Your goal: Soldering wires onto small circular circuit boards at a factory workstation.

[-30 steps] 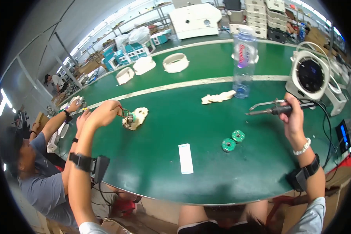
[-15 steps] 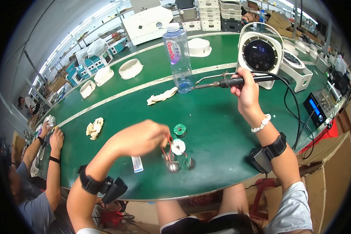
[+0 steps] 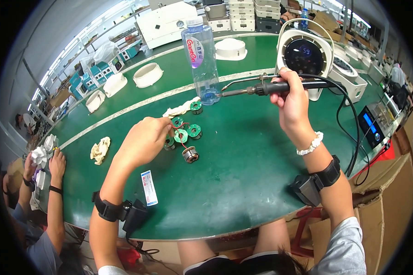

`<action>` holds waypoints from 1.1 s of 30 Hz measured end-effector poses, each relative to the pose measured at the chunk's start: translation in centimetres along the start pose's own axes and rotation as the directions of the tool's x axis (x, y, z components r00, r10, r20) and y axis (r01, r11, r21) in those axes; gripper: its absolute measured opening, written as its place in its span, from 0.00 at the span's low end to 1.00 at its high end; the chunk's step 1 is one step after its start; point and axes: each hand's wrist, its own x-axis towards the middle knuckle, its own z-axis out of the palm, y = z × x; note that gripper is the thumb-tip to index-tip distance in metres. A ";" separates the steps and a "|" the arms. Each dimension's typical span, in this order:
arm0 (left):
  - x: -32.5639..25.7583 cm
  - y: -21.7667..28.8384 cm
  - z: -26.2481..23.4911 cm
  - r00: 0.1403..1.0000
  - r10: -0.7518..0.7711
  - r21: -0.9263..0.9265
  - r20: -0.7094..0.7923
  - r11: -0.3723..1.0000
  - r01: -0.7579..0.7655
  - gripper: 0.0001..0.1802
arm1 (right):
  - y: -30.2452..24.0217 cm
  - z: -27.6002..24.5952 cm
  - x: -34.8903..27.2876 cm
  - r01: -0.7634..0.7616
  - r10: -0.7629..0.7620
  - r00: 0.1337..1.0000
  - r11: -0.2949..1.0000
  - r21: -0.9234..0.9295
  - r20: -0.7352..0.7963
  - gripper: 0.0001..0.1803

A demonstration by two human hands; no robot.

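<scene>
My right hand point(image 3: 293, 103) is wrapped round a soldering iron point(image 3: 273, 87) with a thin curved metal tube along it; its tip points left, in front of a clear plastic bottle point(image 3: 204, 64). My left hand point(image 3: 147, 137) has its fingertips pinched at red wires point(image 3: 184, 124). Beside those fingertips lie several small round green circuit boards point(image 3: 194, 131) on coil-like parts, close together. A small silvery motor point(image 3: 190, 155) lies on its side just below them, at the end of a red wire. Another green round board point(image 3: 196, 107) sits farther back, by a crumpled pale cloth point(image 3: 181, 109).
A white fan point(image 3: 304, 55) with a lit display stands at the back right. A soldering station point(image 3: 371, 126) is at the right edge, its cable looping near my right arm. A label strip point(image 3: 149, 188) lies near my left forearm. A co-worker's hands point(image 3: 57, 162) work at far left.
My left hand has moved away from me and slightly left, with the wires and motor shifting along; the green boards now lie farther back. My right hand still holds the soldering iron.
</scene>
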 end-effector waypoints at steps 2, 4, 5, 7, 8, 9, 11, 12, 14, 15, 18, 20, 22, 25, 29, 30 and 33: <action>-0.1 0.1 -0.1 1.000 0.021 -0.100 0.015 0.995 -0.020 0.12 | 0.1 0.0 -0.1 -0.012 0.012 1.000 1.000 -0.021 0.007 0.11; -0.4 0.3 -0.4 0.999 0.032 -0.194 0.028 0.981 -0.026 0.12 | 0.1 -0.1 0.0 -0.006 0.007 1.000 0.999 -0.038 0.021 0.11; -0.7 0.3 -0.5 0.998 -0.041 -0.063 0.047 0.997 0.044 0.12 | 0.1 -0.1 0.0 0.002 -0.001 1.000 0.999 -0.039 0.022 0.11; -1.1 0.4 -0.5 0.991 -0.119 0.068 0.060 0.991 0.115 0.12 | 0.2 -0.1 0.0 0.025 -0.024 0.999 0.999 -0.033 0.025 0.11; -1.3 0.5 -0.3 0.996 -0.058 0.163 -0.065 0.984 0.068 0.09 | 0.3 -0.1 0.0 0.009 -0.009 1.000 0.999 -0.041 0.021 0.11; -1.4 0.5 -0.1 0.984 0.000 0.278 -0.177 0.959 0.050 0.07 | 0.3 -0.1 0.0 0.015 -0.014 1.000 0.999 -0.044 0.023 0.11; -1.4 0.5 0.3 0.935 0.165 0.331 -0.315 0.942 -0.054 0.06 | 0.4 0.0 0.0 0.023 -0.023 1.000 0.999 -0.037 0.007 0.12; -1.3 0.5 0.5 0.868 0.296 0.431 -0.400 0.896 -0.107 0.05 | 0.4 0.0 0.0 0.020 -0.019 1.000 0.999 -0.037 0.005 0.12; -1.3 0.4 0.9 0.804 0.383 0.409 -0.455 0.892 -0.193 0.06 | 0.3 -0.1 0.0 0.010 -0.010 1.000 0.998 -0.062 -0.003 0.12; -1.3 0.3 1.1 0.863 0.321 0.324 -0.390 0.925 -0.197 0.08 | 0.4 -0.1 0.0 0.026 -0.026 1.000 0.998 -0.054 -0.011 0.13; -1.3 0.0 1.2 0.901 0.337 0.360 -0.274 0.904 -0.228 0.10 | 0.4 -0.1 0.0 0.041 -0.040 0.999 0.996 -0.078 0.014 0.13; -1.2 0.0 1.5 0.852 0.421 0.423 -0.311 0.864 -0.272 0.09 | 0.5 -0.1 0.0 0.043 -0.039 0.998 0.993 -0.108 0.042 0.13; -1.0 0.1 1.5 0.810 0.489 0.491 -0.322 0.818 -0.298 0.09 | 0.5 -0.1 -0.1 0.050 -0.045 0.997 0.995 -0.088 0.057 0.13; -1.2 0.5 1.5 0.784 0.551 0.605 -0.284 0.738 -0.299 0.08 | 0.6 -0.2 -0.1 0.059 -0.053 0.996 0.994 -0.091 0.067 0.13; -1.1 1.1 1.2 0.792 0.554 0.666 -0.257 0.695 -0.270 0.07 | 0.6 -0.4 0.1 0.078 -0.070 0.994 0.991 -0.104 0.079 0.14; -1.1 1.4 1.3 0.785 0.562 0.654 -0.262 0.701 -0.284 0.07 | 0.6 -0.4 0.2 0.076 -0.068 0.995 0.991 -0.106 0.079 0.14; -0.9 2.4 2.1 0.769 0.558 0.531 -0.311 0.773 -0.346 0.06 | 0.5 -0.3 0.1 0.084 -0.077 0.994 0.992 -0.097 0.080 0.14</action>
